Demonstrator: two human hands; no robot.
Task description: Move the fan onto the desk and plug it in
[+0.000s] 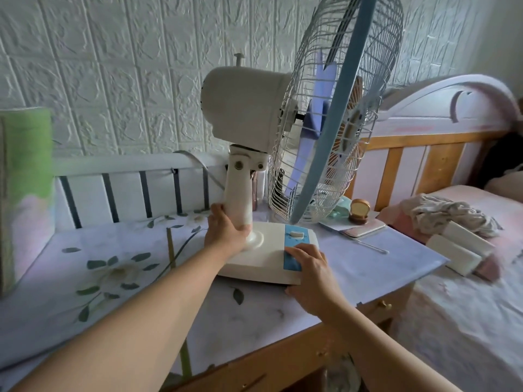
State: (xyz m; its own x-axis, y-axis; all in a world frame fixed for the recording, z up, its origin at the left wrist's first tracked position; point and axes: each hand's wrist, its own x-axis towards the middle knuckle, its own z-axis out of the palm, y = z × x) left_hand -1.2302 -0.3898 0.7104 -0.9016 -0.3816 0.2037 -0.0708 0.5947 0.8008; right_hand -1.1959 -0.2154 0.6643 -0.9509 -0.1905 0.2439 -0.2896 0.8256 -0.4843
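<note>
Left hand wrapped round fan neck, right hand clamping its base on bench; top-heavy, may tip.

The white fan with blue-rimmed cage stands upright on the flower-patterned desk.

I'm looking into a home bedroom: a bed with a wooden headboard lies at three o'clock, rumpled clothes on it, and a flower-patterned desk stands against the wall.
</note>
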